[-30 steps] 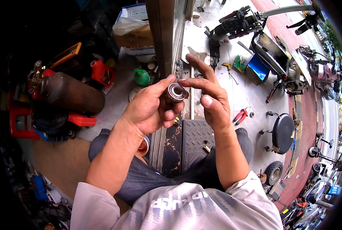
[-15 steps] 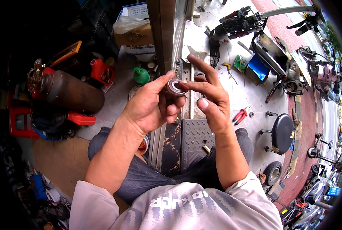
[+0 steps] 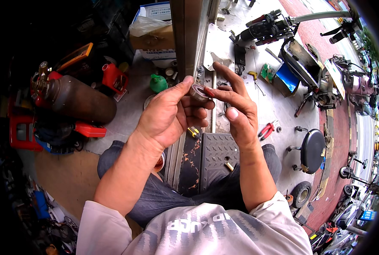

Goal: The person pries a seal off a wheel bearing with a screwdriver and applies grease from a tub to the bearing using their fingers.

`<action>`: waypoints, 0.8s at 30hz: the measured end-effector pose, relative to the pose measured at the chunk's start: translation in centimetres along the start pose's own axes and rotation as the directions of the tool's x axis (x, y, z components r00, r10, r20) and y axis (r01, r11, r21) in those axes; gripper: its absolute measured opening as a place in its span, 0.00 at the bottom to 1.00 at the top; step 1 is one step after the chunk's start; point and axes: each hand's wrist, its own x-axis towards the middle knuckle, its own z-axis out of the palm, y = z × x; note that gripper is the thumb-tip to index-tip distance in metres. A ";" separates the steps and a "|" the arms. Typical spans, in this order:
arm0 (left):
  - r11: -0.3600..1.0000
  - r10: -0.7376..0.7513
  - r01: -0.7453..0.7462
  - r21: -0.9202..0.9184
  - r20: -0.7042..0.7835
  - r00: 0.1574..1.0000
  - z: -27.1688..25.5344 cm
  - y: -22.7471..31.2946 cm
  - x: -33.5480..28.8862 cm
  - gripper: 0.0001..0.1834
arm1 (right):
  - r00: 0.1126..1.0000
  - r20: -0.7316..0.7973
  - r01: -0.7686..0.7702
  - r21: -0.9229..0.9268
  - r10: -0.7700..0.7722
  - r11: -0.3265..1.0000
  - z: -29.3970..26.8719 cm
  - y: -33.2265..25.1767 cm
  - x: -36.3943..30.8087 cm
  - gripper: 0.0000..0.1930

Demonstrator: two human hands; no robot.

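Observation:
Between the thumb and fingers of my left hand [image 3: 164, 112] is a round metal ball bearing [image 3: 198, 92], tilted with its ringed face toward my right hand [image 3: 244, 111]. That right hand holds nothing, its fingers spread. Its index finger, smeared with reddish-brown grease at the tip, touches the bearing's face. Below my left forearm, a container [image 3: 158, 163] with reddish contents is partly hidden beside my leg. A yellow-handled tool [image 3: 193, 131] lies beneath my left fingers.
A metal door frame [image 3: 184, 38] rises ahead. To the left are a brown gas cylinder [image 3: 81, 98], a red jug [image 3: 114, 78] and a green bottle [image 3: 158, 83]. Red pliers [image 3: 266, 131], a black stool [image 3: 312, 151] and a small wheel [image 3: 301, 194] are on the right.
The bearing has tilted further in my left hand and shifted slightly right. My right hand has moved slightly right too, its index fingertip still at the bearing. The yellow-handled tool now shows more fully.

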 end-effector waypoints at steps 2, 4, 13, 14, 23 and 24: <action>1.000 0.020 -0.020 0.017 0.006 1.000 -0.4 0.0 0.0 0.23 | 1.000 0.015 0.025 -0.067 -0.024 0.997 -0.1 -0.2 0.0 0.31; 0.999 0.045 -0.045 0.025 -0.014 0.999 -0.4 0.0 -0.1 0.22 | 0.997 0.044 0.063 -0.166 -0.057 0.984 -0.4 -0.3 0.0 0.30; 0.982 0.191 -0.191 0.001 0.048 0.980 -0.4 -0.2 0.6 0.19 | 0.996 -0.018 -0.062 0.499 0.082 0.864 1.9 -0.5 0.0 0.40; 0.980 0.197 -0.197 -0.009 0.063 0.978 -0.4 -0.3 0.6 0.19 | 0.991 -0.027 -0.090 0.565 0.128 0.820 2.2 -0.4 -0.1 0.41; 0.967 0.208 -0.192 -0.170 0.082 0.975 -0.8 -0.4 0.6 0.16 | 0.989 -0.008 -0.129 0.466 0.150 0.875 3.3 0.2 -0.5 0.48; 0.966 0.209 -0.191 -0.177 0.089 0.974 -0.8 -0.3 0.6 0.15 | 0.989 -0.011 -0.127 0.459 0.148 0.880 3.3 0.2 -0.5 0.48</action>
